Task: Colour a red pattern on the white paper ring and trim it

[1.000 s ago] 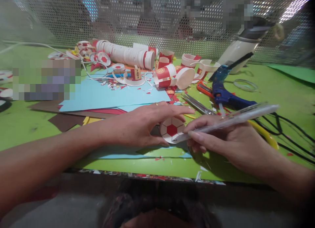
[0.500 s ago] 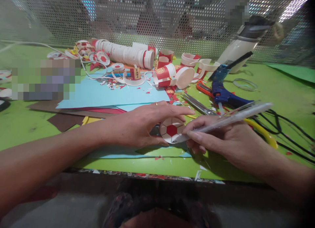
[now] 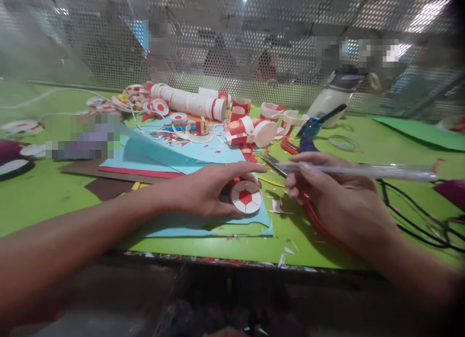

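My left hand (image 3: 203,189) curls its thumb and fingers around a small round paper cup base (image 3: 246,197). Its white top bears a red hexagon with dark lines running out to the rim, like a football. A light blue paper sheet (image 3: 263,226) lies beneath it. To the right, my right hand (image 3: 334,196) pinches a clear-barrelled pen (image 3: 392,172), its tip apart from the disc and pointing left. Under that hand lie scissors (image 3: 273,163), with an orange-red handle partly showing; the palm hides the rest.
Behind are a long stack of paper cups (image 3: 189,102), cut cups (image 3: 240,130) and paper scraps. A blue glue gun (image 3: 308,138), a white bottle (image 3: 329,104) and black cords (image 3: 417,220) are at right. Stacked coloured sheets (image 3: 218,152) lie behind my left hand.
My right hand has drawn the pen away from the disc, to the right, and the pen lies flatter. The disc stays in my left hand. A blue sheet's edge behind has lifted. The view has shifted.
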The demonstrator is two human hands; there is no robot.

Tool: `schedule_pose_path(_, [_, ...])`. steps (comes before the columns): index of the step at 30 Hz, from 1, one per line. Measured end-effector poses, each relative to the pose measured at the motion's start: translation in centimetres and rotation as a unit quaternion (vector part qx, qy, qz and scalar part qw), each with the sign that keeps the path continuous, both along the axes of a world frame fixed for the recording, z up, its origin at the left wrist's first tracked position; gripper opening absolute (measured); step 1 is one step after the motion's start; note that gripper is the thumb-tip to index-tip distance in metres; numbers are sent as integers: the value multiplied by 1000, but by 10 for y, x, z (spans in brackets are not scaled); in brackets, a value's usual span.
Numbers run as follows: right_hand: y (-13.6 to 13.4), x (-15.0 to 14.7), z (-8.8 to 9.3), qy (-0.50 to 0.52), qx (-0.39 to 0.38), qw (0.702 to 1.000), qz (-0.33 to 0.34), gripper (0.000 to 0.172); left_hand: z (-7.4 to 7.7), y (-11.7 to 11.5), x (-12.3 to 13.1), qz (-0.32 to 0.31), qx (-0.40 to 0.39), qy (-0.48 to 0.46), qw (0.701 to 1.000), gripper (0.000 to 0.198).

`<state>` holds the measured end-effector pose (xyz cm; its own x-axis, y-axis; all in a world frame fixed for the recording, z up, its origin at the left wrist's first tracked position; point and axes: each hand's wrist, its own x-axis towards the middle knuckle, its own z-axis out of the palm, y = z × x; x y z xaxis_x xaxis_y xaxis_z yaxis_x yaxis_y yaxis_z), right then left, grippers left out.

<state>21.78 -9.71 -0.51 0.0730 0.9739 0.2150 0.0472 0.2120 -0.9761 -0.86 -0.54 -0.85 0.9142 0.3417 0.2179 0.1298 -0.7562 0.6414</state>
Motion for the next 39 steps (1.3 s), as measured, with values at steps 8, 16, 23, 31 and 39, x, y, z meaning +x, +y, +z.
schedule_pose_path(8, [8, -2, -10, -92, 62, 992, -58, 21, 4, 4, 2, 33, 53, -44, 997, 54])
schedule_pose_path(16, [-3, -8, 4, -265, 102, 959, -29, 22, 20, -10, 3, 52, 122, -54, 990, 53])
schedule_pose_path(23, [-5, -19, 12, -145, 94, 984, 36, 20, 22, -25, 0, 79, 127, -84, 985, 51])
schedule_pose_path(31, [24, -26, 5, -70, 68, 993, 60, 23, 20, -15, -1, 118, 110, -129, 979, 50])
schedule_pose_path(39, [69, -30, 5, 47, 35, 994, 96, 29, 13, 18, 6, 151, 89, -184, 967, 67])
